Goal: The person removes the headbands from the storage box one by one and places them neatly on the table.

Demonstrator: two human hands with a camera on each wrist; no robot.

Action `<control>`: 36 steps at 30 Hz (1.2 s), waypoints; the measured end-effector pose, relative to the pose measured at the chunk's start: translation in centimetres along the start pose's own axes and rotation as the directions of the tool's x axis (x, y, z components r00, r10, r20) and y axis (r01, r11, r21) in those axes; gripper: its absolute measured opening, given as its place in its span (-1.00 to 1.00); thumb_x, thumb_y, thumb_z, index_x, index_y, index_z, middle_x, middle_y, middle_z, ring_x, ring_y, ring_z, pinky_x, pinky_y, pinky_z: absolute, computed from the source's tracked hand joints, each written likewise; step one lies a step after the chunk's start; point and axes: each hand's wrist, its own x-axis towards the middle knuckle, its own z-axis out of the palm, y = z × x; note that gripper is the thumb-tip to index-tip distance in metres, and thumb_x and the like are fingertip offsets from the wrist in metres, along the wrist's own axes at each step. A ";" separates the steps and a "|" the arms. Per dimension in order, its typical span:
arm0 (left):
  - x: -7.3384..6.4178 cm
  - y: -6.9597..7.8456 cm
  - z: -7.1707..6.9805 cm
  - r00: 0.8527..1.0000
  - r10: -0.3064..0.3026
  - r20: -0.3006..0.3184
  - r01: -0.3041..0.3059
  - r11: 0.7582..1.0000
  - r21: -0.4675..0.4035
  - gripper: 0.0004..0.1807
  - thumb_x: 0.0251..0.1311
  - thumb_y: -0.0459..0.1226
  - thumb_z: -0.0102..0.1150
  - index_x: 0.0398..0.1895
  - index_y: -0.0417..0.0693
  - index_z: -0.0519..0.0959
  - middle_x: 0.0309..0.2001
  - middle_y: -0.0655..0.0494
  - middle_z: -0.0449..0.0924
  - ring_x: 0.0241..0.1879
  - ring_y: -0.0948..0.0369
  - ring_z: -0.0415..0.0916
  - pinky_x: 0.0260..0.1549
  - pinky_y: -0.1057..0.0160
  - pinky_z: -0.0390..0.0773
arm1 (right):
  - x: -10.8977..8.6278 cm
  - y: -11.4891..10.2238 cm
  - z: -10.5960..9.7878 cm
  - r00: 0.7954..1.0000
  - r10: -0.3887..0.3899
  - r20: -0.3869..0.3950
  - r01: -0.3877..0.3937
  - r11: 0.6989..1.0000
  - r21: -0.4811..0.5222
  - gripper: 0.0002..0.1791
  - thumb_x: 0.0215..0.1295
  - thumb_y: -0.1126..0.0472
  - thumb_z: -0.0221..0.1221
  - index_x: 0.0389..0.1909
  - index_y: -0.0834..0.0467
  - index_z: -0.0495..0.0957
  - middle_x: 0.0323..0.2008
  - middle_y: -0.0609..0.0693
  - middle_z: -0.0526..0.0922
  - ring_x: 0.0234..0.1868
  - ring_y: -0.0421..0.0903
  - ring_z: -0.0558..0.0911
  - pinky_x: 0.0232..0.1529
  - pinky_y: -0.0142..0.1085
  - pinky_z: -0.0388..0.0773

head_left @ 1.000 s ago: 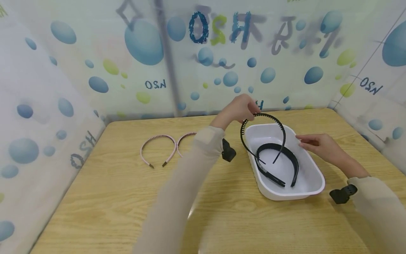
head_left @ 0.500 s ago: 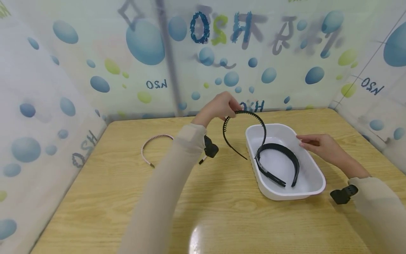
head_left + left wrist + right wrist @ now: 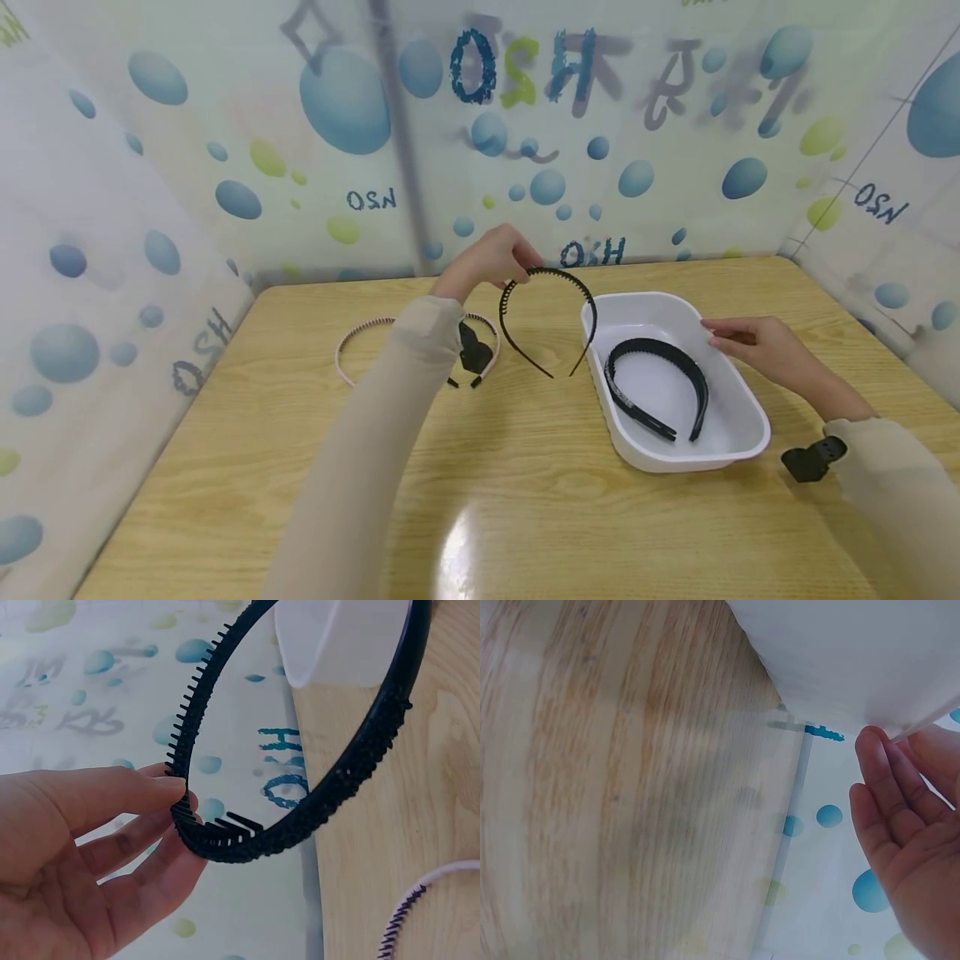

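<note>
A: Where was the black toothed headband?

B: In the left hand, over the bench and just beside the white tub. Its crown was uppermost and both tips pointed down; whether they touched the wood could not be told.

A: How were the fingers set?

B: The left thumb and fingers pinched the band to one side of the crown, where the teeth began. The right hand touched the tub's rim, its fingers nearly straight rather than curled round it.

A: And how did the band seem likely to handle?

B: Light, probably plastic, and springy: stiff along the curve, yet apt to flex at the legs. The crown's knobbly outer face looked easy to grip, the smoother legs more slippery. The fine teeth seemed the fragile part, so a gentle pinch across the crown looked best.

A: What lay around it?

B: Black headbands, apparently two nested, lay in the tub. A pink headband and a second pink one were on the wood, partly hidden by the left sleeve and wrist camera.
</note>
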 end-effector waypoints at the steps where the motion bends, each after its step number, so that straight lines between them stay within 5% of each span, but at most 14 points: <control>1: 0.0 -0.2 0.0 1.000 -0.003 0.002 0.003 1.000 0.000 -0.67 0.12 -0.47 0.16 -0.02 -0.12 0.59 -0.12 0.01 0.58 -0.14 0.18 0.48 -0.39 0.26 0.55 | 0.0 0.0 0.0 1.000 0.000 0.000 0.000 1.000 -0.002 -0.59 0.27 0.26 0.11 0.07 0.43 0.43 -0.02 0.41 0.48 -0.22 -0.46 0.48 -0.30 -0.59 0.47; 8: 0.1 -1.4 0.2 1.000 -0.026 0.002 0.026 1.000 -0.007 -0.68 0.12 -0.48 0.14 -0.03 -0.14 0.59 -0.09 -0.02 0.56 -0.11 0.16 0.46 -0.38 0.25 0.55 | 0.0 0.0 0.0 1.000 0.007 -0.001 -0.007 1.000 -0.004 -0.59 0.27 0.27 0.12 0.07 0.43 0.43 -0.02 0.41 0.48 -0.17 -0.28 0.55 -0.29 -0.54 0.50; 14: 0.1 -2.4 0.5 0.999 -0.046 0.007 0.046 0.999 -0.011 -0.67 0.13 -0.49 0.11 -0.02 -0.15 0.58 -0.05 -0.02 0.55 -0.08 0.14 0.45 -0.35 0.21 0.54 | 0.0 -0.1 0.1 1.000 0.012 0.003 -0.012 1.000 -0.019 -0.58 0.28 0.26 0.11 0.08 0.44 0.42 -0.01 0.41 0.47 -0.09 0.16 0.53 -0.27 -0.43 0.55; 36: 1.9 -5.2 3.2 0.993 -0.119 0.009 0.119 0.992 -0.049 -0.68 0.14 -0.50 0.09 -0.03 -0.16 0.59 -0.01 -0.07 0.52 -0.05 0.09 0.43 -0.30 0.15 0.55 | 0.0 0.1 0.0 0.999 0.022 0.024 -0.022 1.000 0.003 -0.57 0.31 0.22 0.08 0.09 0.43 0.41 0.02 0.40 0.46 -0.04 0.15 0.51 -0.22 -0.40 0.54</control>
